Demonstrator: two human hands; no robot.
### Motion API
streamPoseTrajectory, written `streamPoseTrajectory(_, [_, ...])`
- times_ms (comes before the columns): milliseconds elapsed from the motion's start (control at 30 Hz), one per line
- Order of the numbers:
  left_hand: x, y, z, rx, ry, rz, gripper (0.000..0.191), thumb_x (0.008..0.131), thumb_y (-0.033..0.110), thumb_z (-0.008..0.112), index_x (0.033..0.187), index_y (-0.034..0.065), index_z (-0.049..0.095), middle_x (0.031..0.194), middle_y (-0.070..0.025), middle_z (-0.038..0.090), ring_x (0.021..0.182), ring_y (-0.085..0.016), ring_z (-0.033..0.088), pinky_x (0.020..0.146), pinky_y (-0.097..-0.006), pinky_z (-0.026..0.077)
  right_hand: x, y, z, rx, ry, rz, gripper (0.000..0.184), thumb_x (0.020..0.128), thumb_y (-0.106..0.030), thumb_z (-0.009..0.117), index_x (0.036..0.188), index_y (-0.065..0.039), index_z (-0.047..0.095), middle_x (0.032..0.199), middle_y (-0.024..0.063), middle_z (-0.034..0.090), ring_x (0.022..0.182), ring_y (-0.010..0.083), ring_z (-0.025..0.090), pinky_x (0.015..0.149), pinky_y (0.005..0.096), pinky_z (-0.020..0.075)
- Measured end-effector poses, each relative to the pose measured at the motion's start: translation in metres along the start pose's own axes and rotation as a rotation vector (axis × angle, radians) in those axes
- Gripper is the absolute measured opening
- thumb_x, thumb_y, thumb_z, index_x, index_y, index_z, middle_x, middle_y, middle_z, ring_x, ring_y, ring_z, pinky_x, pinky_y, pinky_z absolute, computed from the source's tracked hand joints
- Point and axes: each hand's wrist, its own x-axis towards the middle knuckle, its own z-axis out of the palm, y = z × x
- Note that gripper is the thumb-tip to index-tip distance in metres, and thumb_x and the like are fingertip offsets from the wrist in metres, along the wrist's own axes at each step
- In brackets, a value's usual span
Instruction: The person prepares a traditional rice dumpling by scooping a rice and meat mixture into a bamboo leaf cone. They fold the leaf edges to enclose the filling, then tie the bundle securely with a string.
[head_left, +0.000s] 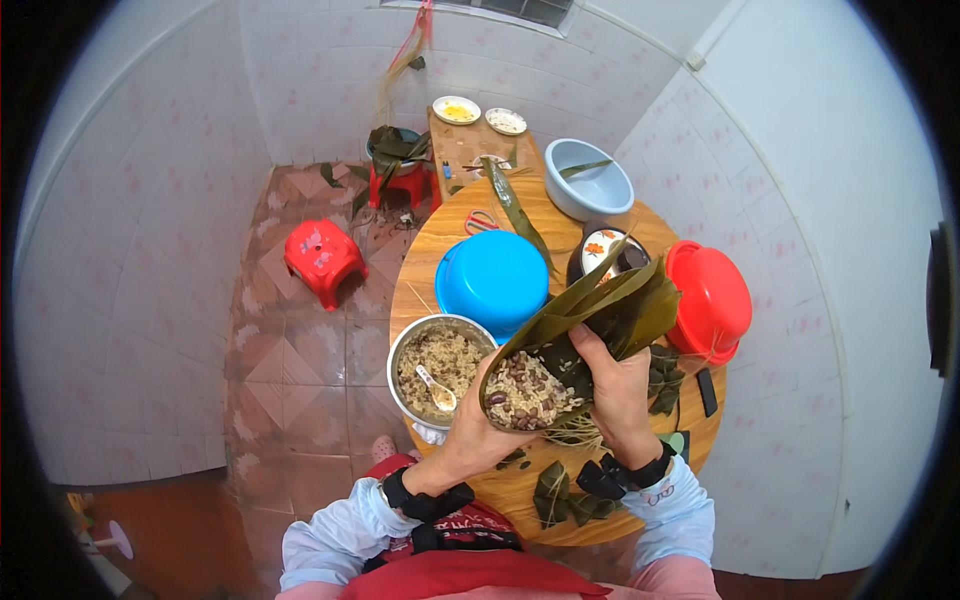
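Observation:
Both my hands hold a cone of long green bamboo leaves (600, 304) above the round wooden table. Rice mixed with dark red beans (529, 390) fills its lower end. My left hand (480, 420) cups the cone from below and the left side. On the right, my right hand (619, 382) grips the leaf edge, its thumb pressed on the inner face. Left of the cone stands a metal bowl (397, 367) of rice and beans, with a white spoon (436, 390) lying in it. Wrapped leaf dumplings (553, 491) lie near the table's front edge.
An upturned blue basin (499, 277), a lidded pot (600, 251), a red basin (712, 300) and a pale blue basin (585, 191) stand around the wooden table (420, 247). Scissors (480, 222) lie behind; a phone-like black object (706, 392) lies right. A red stool (324, 259) stands on the floor.

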Motion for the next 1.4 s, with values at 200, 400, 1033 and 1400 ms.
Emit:
streamPoseTrajectory(200, [-0.001, 0.001, 0.002, -0.09, -0.013, -0.046, 0.085, 0.068, 0.001, 0.082, 0.139, 0.001, 0.035, 0.129, -0.011, 0.051, 0.117, -0.019, 0.052, 0.098, -0.0331, 0.044, 0.0, -0.007, 0.0, 0.044, -0.012, 0.075, 0.021, 0.088, -0.007, 0.066, 0.106, 0.002, 0.064, 0.101, 0.0059, 0.067, 0.087, 0.01, 0.06, 0.077, 0.0274, 0.0489])
streamPoseTrajectory(400, [0.0, -0.002, 0.002, -0.12, -0.011, -0.102, 0.077, 0.069, -0.001, 0.081, 0.134, 0.0009, 0.039, 0.122, -0.009, 0.056, 0.11, -0.018, 0.056, 0.094, -0.0327, 0.047, 0.0, -0.008, -0.003, -0.062, -0.033, 0.047, 0.024, 0.087, -0.01, 0.068, 0.106, 0.004, 0.063, 0.101, 0.0067, 0.067, 0.087, 0.0114, 0.06, 0.078, 0.0281, 0.0491])
streamPoseTrajectory(1033, [-0.01, -0.007, 0.002, -0.214, 0.035, -0.224, 0.079, 0.066, -0.003, 0.08, 0.132, -0.002, 0.037, 0.12, -0.0104, 0.056, 0.109, -0.017, 0.057, 0.092, -0.032, 0.049, -0.01, 0.003, -0.021, 0.275, -0.066, 0.123, 0.033, 0.098, -0.015, 0.053, 0.126, 0.001, 0.048, 0.118, 0.0086, 0.059, 0.101, 0.0156, 0.06, 0.085, 0.0302, 0.0503])
streamPoseTrajectory(1400, [-0.009, -0.006, 0.003, -0.108, 0.035, -0.139, 0.072, 0.065, 0.001, 0.081, 0.127, -0.002, 0.044, 0.117, -0.0111, 0.059, 0.106, -0.019, 0.058, 0.092, -0.034, 0.048, -0.011, 0.004, -0.023, 0.351, 0.028, 0.216, 0.034, 0.096, -0.015, 0.057, 0.126, 0.0, 0.048, 0.118, 0.0081, 0.058, 0.101, 0.0139, 0.058, 0.083, 0.0297, 0.0505])
